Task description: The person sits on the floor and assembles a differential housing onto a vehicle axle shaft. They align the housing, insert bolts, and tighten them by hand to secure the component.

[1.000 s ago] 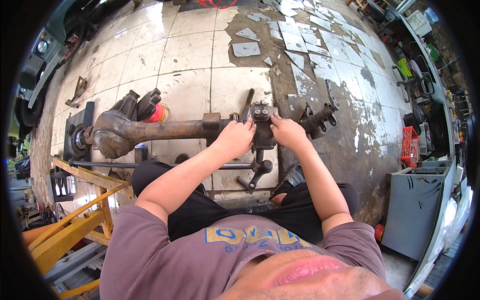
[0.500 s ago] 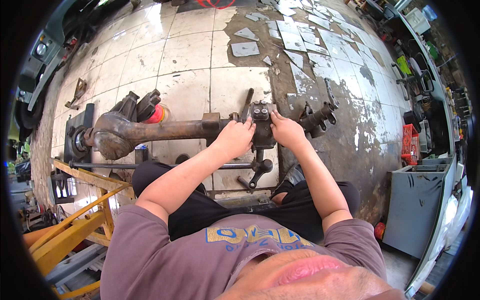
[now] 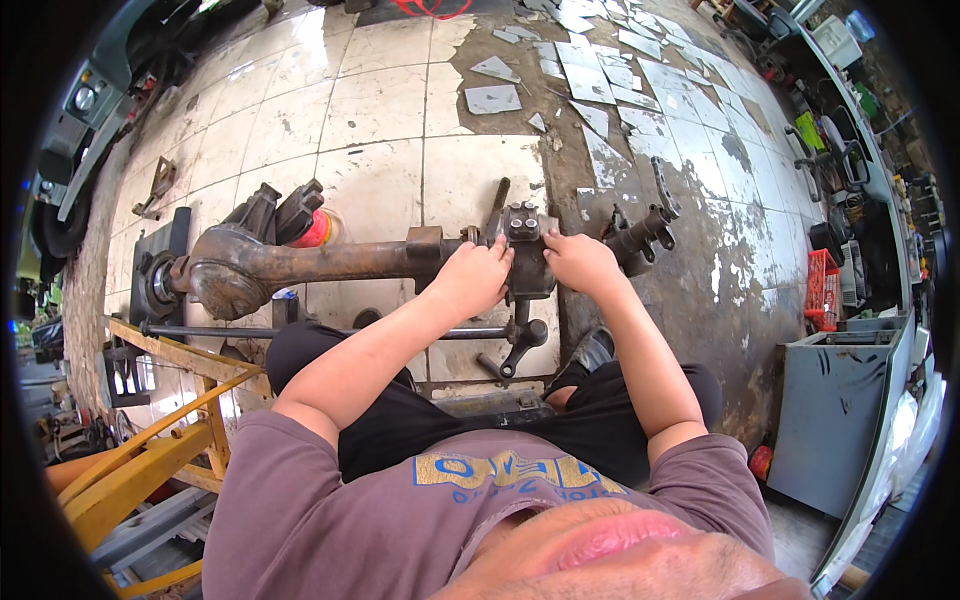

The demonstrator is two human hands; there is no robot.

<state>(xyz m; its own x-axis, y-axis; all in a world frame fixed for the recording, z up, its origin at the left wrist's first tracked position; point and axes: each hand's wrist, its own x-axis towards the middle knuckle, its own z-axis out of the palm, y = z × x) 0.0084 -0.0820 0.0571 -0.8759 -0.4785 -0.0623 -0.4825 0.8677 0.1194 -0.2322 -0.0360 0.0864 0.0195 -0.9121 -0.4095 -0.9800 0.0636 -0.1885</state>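
Note:
A rusty axle housing (image 3: 340, 262) lies across the floor in front of me, with a round bulge at its left. At its right end sits a dark steering knuckle (image 3: 532, 281), topped by a small plate (image 3: 523, 222) with several bolt heads. My left hand (image 3: 474, 275) is closed on the left side of the knuckle, fingertips beside the plate. On the other side, my right hand (image 3: 583, 264) has bent fingers pressed against the knuckle near the plate's edge. The undersides of both hands are hidden. A steering arm (image 3: 522, 350) hangs below the knuckle, joined to a long rod (image 3: 440, 333).
My crossed legs are close below the axle. A yellow metal frame (image 3: 150, 470) stands at lower left. Another metal part (image 3: 640, 240) lies right of the knuckle. A grey cabinet (image 3: 828, 420) and a red crate (image 3: 822, 290) are at the right. Broken tiles (image 3: 590, 75) cover the far floor.
My right hand has shifted slightly right along the knuckle, its fingertips a little farther from the bolted plate. The left hand stays nearly in place.

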